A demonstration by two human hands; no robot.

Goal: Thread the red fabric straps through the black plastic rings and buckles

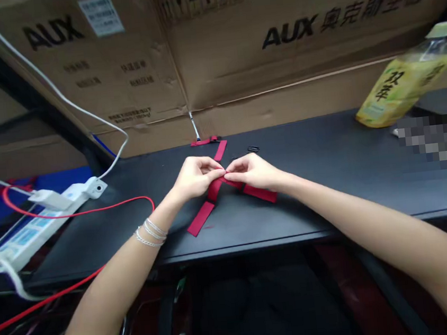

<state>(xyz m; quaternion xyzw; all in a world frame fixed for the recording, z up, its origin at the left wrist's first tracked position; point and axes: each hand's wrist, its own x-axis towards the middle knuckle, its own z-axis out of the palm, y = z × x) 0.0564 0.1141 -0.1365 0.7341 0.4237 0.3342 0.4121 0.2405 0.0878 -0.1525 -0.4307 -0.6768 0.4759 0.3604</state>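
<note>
My left hand (196, 176) and my right hand (253, 172) meet at the middle of the black table (308, 180), their fingertips pinching a crossing of red fabric strap (215, 189). One strap end runs down-left to the table's front, and another runs right under my right hand. A third length leads away from the crossing toward the back. A shorter red strip (205, 141) lies at the table's back edge. Behind my right hand sits a small black ring or buckle (252, 149). Thin silver bracelets (149, 233) circle my left wrist.
A white power strip (41, 224) with a plug and a red cable (80, 213) lies at the left. A yellow-green drink bottle (402, 82) stands at the back right, beside a pixelated patch. Large cardboard AUX boxes (273, 34) stand behind the table.
</note>
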